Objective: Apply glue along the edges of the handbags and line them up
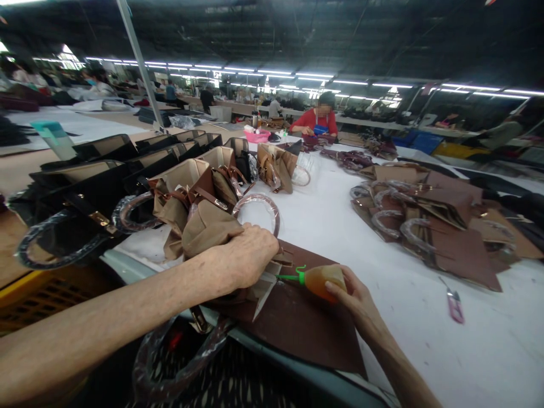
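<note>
My right hand (355,294) is wrapped around a squeeze bottle (321,280) of amber liquid, which lies on its side with its green nozzle pointing left. The nozzle tip reaches the edge of a brown handbag (314,326) lying across the table's near edge. My left hand (250,255), fingers curled down, grips that handbag near its tan lining (210,226); the fingertips are hidden. One plastic-wrapped handle (259,201) stands up behind my left hand, and another handle (157,362) hangs below the table edge.
Black handbags (80,192) stand in rows at left above a yellow crate (46,300). Brown handbags (442,215) are piled at right, with pink-handled thread snips (454,306) nearer. A co-worker in red (314,119) sits across the white table (408,328).
</note>
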A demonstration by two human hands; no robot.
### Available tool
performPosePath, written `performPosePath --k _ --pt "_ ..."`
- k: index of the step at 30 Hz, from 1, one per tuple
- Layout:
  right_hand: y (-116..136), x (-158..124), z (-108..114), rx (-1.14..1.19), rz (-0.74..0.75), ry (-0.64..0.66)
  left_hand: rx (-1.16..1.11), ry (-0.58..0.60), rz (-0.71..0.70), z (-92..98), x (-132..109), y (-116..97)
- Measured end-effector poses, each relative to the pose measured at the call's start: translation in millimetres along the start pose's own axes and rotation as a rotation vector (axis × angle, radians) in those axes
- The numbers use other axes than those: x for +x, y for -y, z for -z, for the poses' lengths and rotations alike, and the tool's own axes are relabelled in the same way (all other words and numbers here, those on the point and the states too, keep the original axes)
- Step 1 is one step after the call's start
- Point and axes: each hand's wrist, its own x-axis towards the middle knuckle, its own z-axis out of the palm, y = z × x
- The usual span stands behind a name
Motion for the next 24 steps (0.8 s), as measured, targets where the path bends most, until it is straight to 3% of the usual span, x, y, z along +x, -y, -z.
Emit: performPosePath --k 7,12,18,24 --pt "-0.8 -2.1 0.6 -0.013 -0.049 -0.023 0.018 0.074 0.029 0.5 -6.0 -6.2" --pt "2.0 -5.5 -0.2 -0.025 -0.034 -0.005 0.034 -0.041 -0.001 -17.7 -8.0 -5.6" --pt "5.4 -5.9 1.5 -0.013 -0.036 0.028 0.03 0.013 0.013 -17.5 -10.8 -8.8" --pt "0.9 -7.6 1.0 0.018 -0.102 0.022 0.041 -0.062 -0.022 -23.9 -12.5 -6.3"
